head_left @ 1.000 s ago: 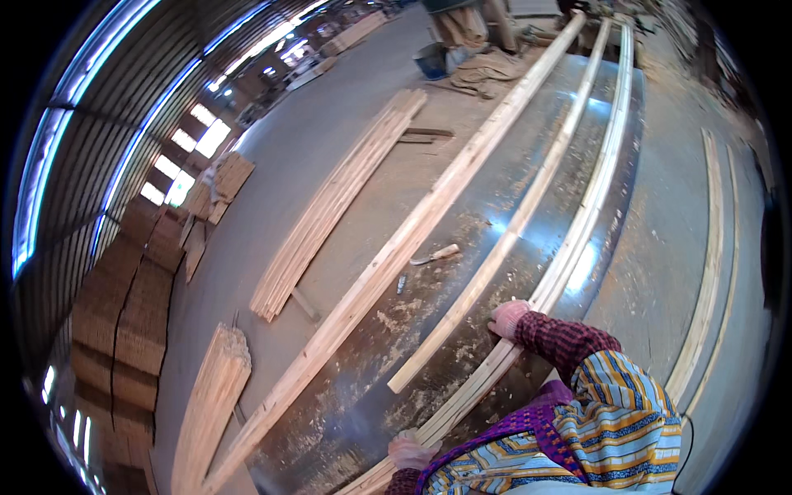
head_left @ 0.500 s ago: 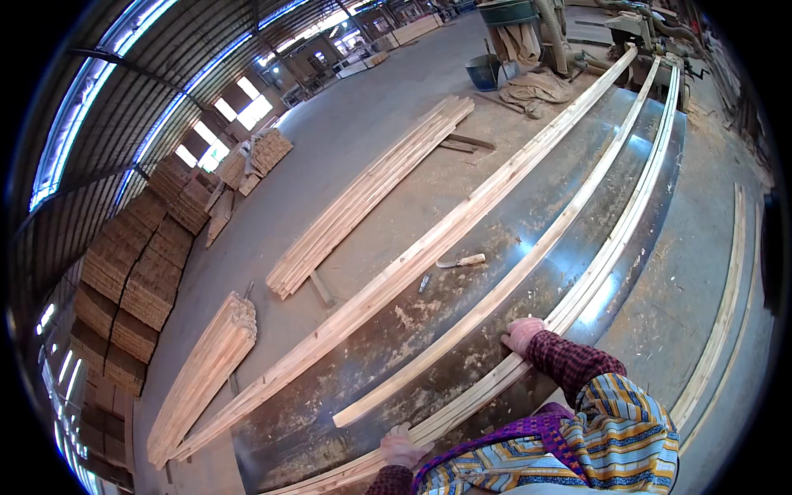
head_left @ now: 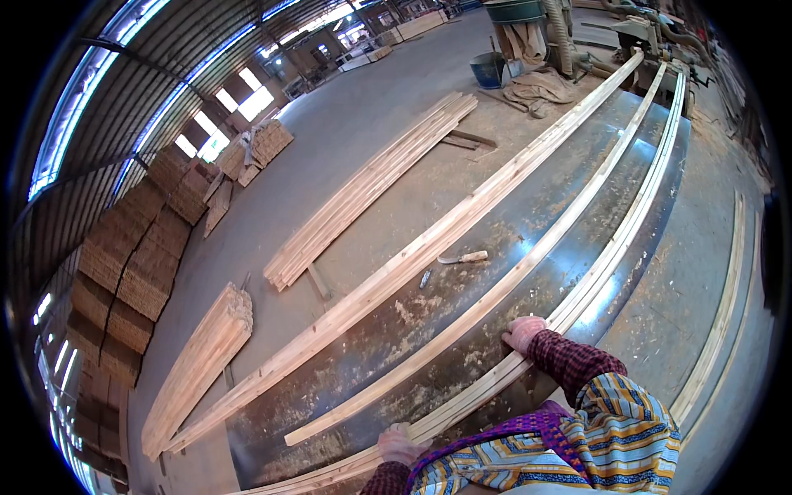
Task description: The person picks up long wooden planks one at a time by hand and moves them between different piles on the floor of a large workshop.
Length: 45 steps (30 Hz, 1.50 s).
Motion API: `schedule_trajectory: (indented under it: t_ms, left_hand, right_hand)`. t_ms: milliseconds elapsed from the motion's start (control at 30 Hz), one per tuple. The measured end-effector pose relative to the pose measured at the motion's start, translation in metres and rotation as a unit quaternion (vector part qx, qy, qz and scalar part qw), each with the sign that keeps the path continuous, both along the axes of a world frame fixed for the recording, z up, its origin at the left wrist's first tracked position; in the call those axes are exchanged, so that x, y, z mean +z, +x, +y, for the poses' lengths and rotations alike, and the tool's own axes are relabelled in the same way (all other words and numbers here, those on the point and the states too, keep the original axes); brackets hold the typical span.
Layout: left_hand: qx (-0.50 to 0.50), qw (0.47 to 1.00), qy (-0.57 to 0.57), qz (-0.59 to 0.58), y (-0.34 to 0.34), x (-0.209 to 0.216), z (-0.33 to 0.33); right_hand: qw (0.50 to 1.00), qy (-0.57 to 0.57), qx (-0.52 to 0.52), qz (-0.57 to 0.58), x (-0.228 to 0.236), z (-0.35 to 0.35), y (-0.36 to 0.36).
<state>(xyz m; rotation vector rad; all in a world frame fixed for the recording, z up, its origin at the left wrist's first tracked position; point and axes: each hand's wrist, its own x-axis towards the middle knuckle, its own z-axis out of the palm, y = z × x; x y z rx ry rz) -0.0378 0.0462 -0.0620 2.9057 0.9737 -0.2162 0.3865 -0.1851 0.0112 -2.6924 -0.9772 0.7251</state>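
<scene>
Several long, pale wooden strips lie side by side along the near edge of a dark metal table, close to my body. My right hand lies over these strips, its fingers curled round their far edge. Lower left, my left hand grips the same strips, with its fingertips partly hidden. A single wooden strip runs across the table beyond my hands, apart from both. Farther off, a thicker run of timber stretches along the table's far side.
On the table lie a wooden-handled tool and scattered shavings. Beyond it are bundled strips and another bundle. A machine stands at the strips' far end, near a dark bucket. Loose strips lie at right.
The single strip has slid toward the lower left along the table, its near end now farther from my right hand. Both hands keep their places on the strips. The view has shifted slightly.
</scene>
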Motion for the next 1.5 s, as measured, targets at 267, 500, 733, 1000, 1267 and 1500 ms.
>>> schedule_trajectory:
  t_ms: [267,500,733,1000,1267,1500]
  left_hand:
    - [0.01,0.993,0.068,0.096,0.011,0.007,-0.015]
    - [0.005,0.989,0.084,0.121,0.014,0.016,-0.012]
    - [-0.024,0.997,0.042,0.053,0.026,0.035,-0.018]
    - [0.005,0.997,0.028,0.067,0.03,0.047,-0.017]
    - [0.012,0.991,0.07,0.114,0.035,0.048,-0.021]
    - [0.024,0.994,0.086,0.065,0.016,0.011,-0.01]
  right_hand:
    - [1.0,-0.013,-0.009,-0.003,-0.009,0.001,0.001]
    - [1.0,0.004,-0.004,-0.006,-0.007,0.005,-0.001]
    - [0.999,0.017,-0.031,0.015,0.007,-0.011,-0.003]
    - [0.999,-0.023,-0.017,0.032,-0.017,-0.004,0.008]
    - [0.999,-0.017,-0.022,0.03,-0.013,-0.003,0.006]
    - [0.999,-0.023,-0.01,0.034,-0.007,-0.002,0.008]
